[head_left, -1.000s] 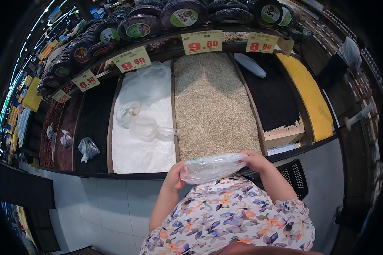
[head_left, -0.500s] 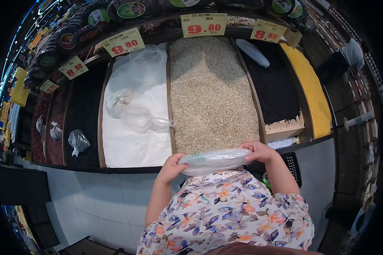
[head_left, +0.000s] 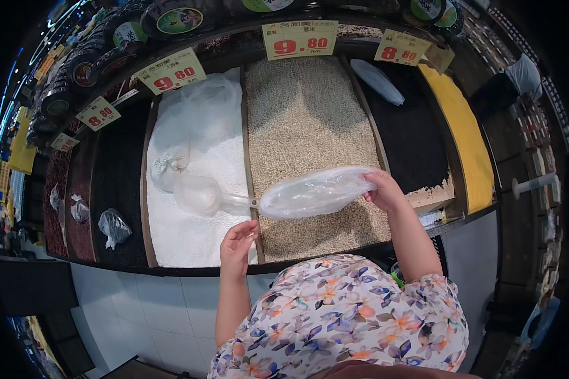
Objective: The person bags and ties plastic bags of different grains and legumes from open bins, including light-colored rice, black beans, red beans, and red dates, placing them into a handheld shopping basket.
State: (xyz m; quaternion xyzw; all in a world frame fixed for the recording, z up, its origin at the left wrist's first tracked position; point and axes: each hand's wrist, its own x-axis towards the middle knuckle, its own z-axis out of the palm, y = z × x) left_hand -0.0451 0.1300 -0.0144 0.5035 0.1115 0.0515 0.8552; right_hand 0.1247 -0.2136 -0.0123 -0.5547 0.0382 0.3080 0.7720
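A clear plastic bag, puffed out and lying sideways, hangs over the bin of pale grains. Its right end is gripped by my right hand. My left hand is off the bag, below its left end, with the fingers loosely apart and nothing in them. Close above that hand, the handle of a clear plastic scoop reaches to the divider. The scoop rests on the white granules in the bin to the left, beside a knotted plastic bag.
Dark grains with bagged scoops fill the left bins; one grey bag lies there. To the right are a black-grain bin with a plastic bag and a yellow-grain bin. Price signs line the back. A person stands at far right.
My right hand has lifted the bag up and forward over the pale grains, and the bag has puffed out. My left hand has let go of it and moved slightly left.
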